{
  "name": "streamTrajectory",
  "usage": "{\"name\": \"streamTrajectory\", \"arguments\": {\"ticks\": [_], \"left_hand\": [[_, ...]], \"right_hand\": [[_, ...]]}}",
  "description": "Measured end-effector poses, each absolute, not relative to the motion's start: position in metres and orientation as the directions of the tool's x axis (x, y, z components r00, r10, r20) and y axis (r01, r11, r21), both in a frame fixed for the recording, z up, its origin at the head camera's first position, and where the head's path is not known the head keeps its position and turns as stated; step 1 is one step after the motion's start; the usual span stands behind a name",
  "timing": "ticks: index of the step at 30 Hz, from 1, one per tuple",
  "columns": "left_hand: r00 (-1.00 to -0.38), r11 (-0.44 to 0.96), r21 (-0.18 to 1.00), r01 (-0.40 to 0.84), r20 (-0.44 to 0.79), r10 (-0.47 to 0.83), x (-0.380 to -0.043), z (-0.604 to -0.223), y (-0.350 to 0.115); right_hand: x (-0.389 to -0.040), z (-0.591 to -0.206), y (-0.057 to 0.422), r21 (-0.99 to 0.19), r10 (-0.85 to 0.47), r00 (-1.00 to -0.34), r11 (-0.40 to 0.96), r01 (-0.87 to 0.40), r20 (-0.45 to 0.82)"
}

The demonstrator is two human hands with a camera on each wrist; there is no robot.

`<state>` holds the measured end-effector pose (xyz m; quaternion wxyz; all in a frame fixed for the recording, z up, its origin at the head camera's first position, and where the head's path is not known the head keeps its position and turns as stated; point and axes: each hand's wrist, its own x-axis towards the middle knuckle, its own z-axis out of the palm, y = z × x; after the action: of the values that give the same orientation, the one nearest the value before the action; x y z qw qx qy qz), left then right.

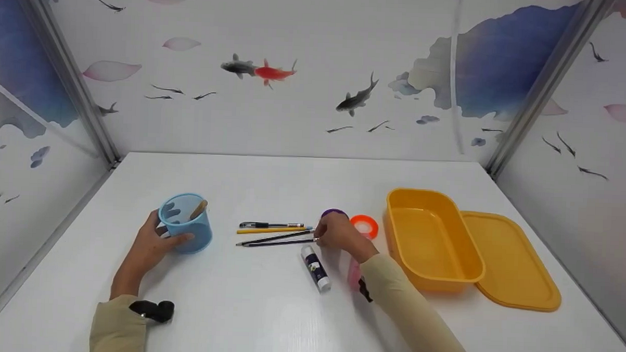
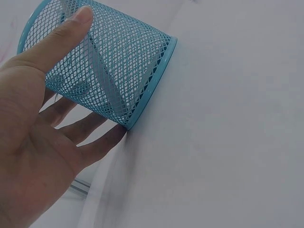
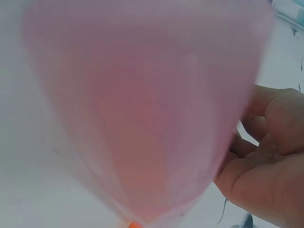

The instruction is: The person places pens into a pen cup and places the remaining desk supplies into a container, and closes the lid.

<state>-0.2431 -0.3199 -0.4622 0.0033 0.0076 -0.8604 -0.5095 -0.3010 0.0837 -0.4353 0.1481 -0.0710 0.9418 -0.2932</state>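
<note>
My left hand holds a light-blue mesh pen cup, thumb on the near side and fingers behind it. The cup tilts in the left wrist view, and a wooden-looking stick leans inside. Over the table's middle, my right hand pinches at the right end of a dark pencil. Another dark pencil lies beside it, its end close to the same fingertips. Behind them are a yellow pencil and a black pen. Pink translucent material hides the right fingertips in the right wrist view.
A glue stick lies before the right hand, with a pink translucent item under the forearm. A purple roll and an orange tape roll sit behind. A yellow box stands right, its lid beside it.
</note>
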Motion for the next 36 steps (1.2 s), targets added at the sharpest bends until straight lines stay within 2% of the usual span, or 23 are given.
{"name": "streamTrajectory", "arguments": {"ticks": [8,19,28,36], "left_hand": [[-1.000,0.468,0.884,-0.004,0.003,-0.013,-0.242,-0.461,-0.321],[-1.000,0.483,0.875,-0.017,-0.011,-0.015,-0.242,-0.461,-0.317],[-1.000,0.467,0.884,-0.007,0.000,-0.016,-0.244,-0.463,-0.318],[-1.000,0.484,0.875,-0.012,0.001,-0.026,-0.241,-0.462,-0.319]], "right_hand": [[-0.301,-0.432,0.083,-0.563,-0.243,-0.933,0.825,-0.056,-0.264],[-0.303,-0.425,0.090,-0.593,-0.356,-0.914,0.785,-0.180,-0.194],[-0.299,-0.400,0.087,-0.707,-0.402,-0.911,0.670,-0.226,-0.090],[-0.299,-0.385,0.075,-0.780,-0.367,-0.929,0.569,-0.260,0.043]]}}
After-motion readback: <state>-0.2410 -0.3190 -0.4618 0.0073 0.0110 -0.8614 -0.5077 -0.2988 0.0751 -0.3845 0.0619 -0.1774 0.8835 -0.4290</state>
